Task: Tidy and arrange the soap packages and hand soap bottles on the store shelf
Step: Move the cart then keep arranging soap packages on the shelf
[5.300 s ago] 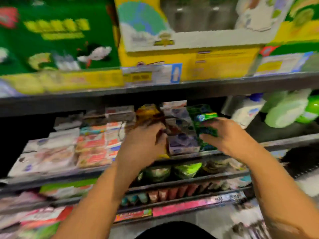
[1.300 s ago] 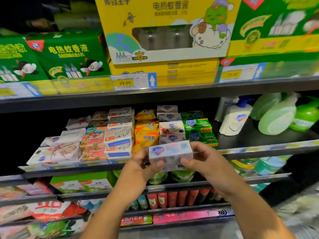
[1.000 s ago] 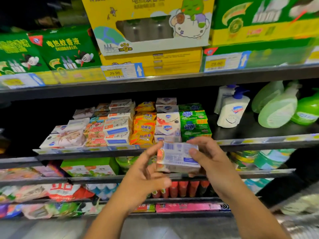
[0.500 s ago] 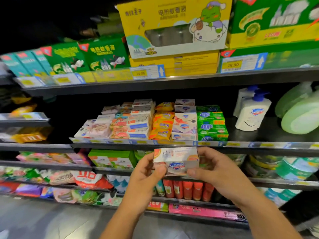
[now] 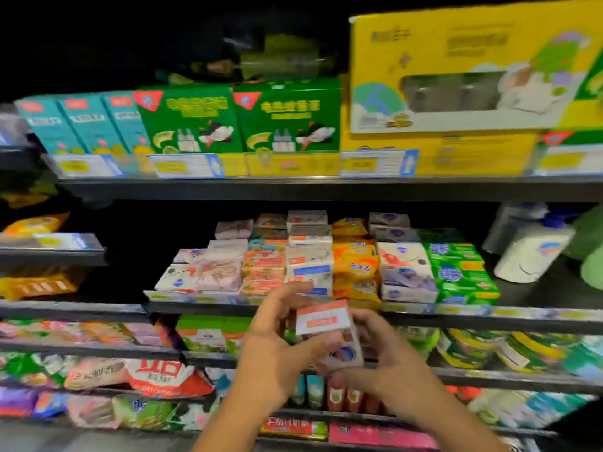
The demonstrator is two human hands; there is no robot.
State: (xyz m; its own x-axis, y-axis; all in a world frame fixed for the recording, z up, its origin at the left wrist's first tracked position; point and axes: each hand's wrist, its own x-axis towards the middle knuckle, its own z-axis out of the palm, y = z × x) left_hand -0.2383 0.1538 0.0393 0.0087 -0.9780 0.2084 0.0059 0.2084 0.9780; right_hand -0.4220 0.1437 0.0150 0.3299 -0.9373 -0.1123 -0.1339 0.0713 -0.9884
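Observation:
A white soap box [image 5: 329, 334] with an orange end panel is between both my hands, in front of and below the soap shelf [image 5: 326, 309]. My left hand [image 5: 277, 347] grips its left side, thumb under it and fingers spread above. My right hand [image 5: 388, 363] holds its right side and bottom. On the shelf, soap packages stand in stacked rows: pale pink [image 5: 208, 272], orange-pink [image 5: 262, 270], white with blue [image 5: 310, 262], yellow [image 5: 355, 265], white Safeguard [image 5: 404, 272], green [image 5: 460, 272]. A white hand soap pump bottle [image 5: 528, 252] stands to their right.
Green and yellow boxed goods [image 5: 287, 122] fill the shelf above, with price tags along its edge. Green bottles [image 5: 590, 256] sit at the far right. Lower shelves [image 5: 228, 357] hold wipes packs and small tubes. Another shelf unit [image 5: 49, 249] with yellow packs is at left.
The box in my hands has turned from lying sideways to showing its orange end panel upward. My view has swung left and slightly nearer to the shelf.

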